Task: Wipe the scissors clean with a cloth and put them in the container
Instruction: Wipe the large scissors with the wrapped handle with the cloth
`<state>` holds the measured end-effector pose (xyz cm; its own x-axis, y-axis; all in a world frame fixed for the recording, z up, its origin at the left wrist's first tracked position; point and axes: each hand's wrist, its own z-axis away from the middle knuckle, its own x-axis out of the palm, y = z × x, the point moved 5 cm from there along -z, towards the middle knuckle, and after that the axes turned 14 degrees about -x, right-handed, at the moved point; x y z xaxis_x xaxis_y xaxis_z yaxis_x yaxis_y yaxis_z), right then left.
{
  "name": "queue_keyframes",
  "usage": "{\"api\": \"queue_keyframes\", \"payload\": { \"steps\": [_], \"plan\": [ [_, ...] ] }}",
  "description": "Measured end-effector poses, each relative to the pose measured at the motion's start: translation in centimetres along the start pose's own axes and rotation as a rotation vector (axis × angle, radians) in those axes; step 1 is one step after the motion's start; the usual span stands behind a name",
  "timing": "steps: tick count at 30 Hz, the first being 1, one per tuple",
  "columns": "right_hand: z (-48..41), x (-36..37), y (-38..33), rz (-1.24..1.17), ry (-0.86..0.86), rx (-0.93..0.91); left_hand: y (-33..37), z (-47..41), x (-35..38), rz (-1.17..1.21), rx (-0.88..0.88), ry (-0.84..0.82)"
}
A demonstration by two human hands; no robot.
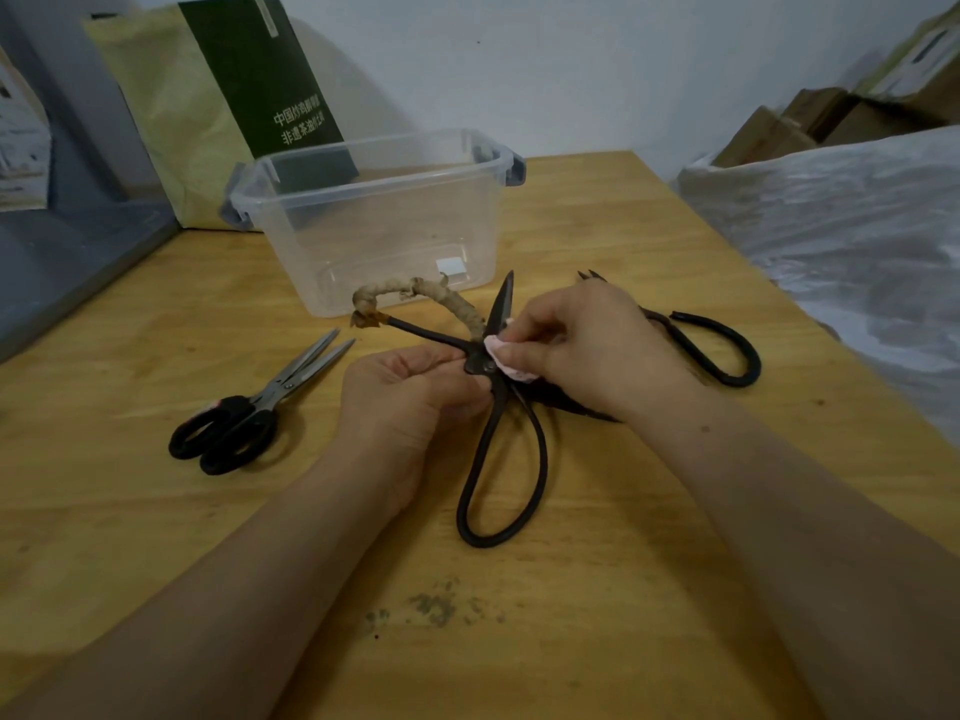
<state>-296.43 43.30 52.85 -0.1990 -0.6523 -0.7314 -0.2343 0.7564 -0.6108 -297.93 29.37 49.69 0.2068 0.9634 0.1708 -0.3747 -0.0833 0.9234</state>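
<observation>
Grit (435, 609) is speckling the wooden table (597, 589) at lower centre, and just above it I am watching the left hand (410, 397) curling its fingers around the pivot of the open black iron scissors (482, 364), whose loop handle is pointing down the frame. The right hand (582, 345) is pinching a pink cloth (511, 363) against the blade at mid-frame and partly covering a second black pair (754, 358), while steel scissors (283, 389) are lying at left. The clear container (374, 226) is standing beyond at upper centre, with a green bag (249, 70) leaning behind it.
</observation>
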Motion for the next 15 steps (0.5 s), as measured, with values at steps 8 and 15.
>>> {"api": "queue_keyframes", "payload": {
  "steps": [8, 15],
  "plan": [
    [0.2, -1.5, -0.2, 0.085, 0.046, -0.003, 0.0, -0.1, 0.1, -0.008, 0.005, -0.035],
    [-0.1, 0.9, 2.2, -0.241, 0.058, 0.076, -0.1, -0.1, 0.0, 0.013, 0.026, -0.035]
  ]
}}
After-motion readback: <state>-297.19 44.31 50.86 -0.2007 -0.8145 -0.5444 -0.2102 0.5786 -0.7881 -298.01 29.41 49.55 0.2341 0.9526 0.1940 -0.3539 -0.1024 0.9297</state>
